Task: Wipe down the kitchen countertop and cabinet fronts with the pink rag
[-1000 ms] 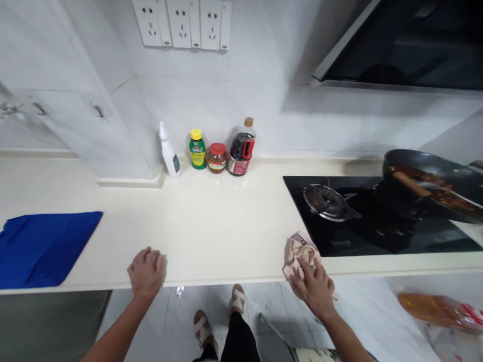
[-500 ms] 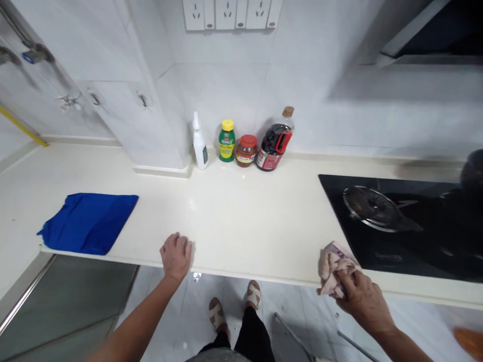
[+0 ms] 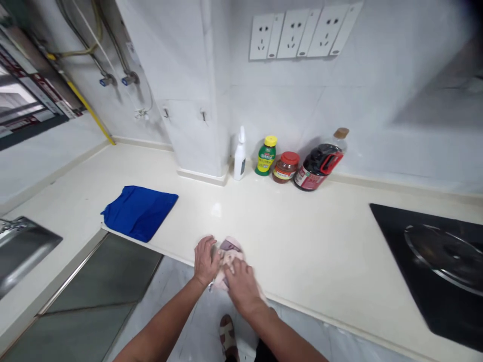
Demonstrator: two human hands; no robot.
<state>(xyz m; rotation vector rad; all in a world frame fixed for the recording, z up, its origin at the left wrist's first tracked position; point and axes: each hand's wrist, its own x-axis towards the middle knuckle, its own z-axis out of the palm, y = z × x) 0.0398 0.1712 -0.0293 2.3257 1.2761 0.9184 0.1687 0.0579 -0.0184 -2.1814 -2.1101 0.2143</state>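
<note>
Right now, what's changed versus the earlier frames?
Right hand moved the rag left along the counter, from beside the stove to beside the left hand. View swung left. Left hand stayed near the counter's front edge; blue cloth and jar stayed put.

Bright light, glare on countertop (image 3: 309, 241), soft shadow on wall (image 3: 433, 108) at right — edges stretched, cloth (image 3: 226, 257) slightly blurred

My single view, head-worn: looks from above the near edge of the countertop (image 3: 309, 246), forward and steeply down. Left hand (image 3: 206, 260) and right hand (image 3: 243, 285) within arm's length; wall sockets (image 3: 296, 34) up top, cooktop (image 3: 411, 281) cropped right.
</note>
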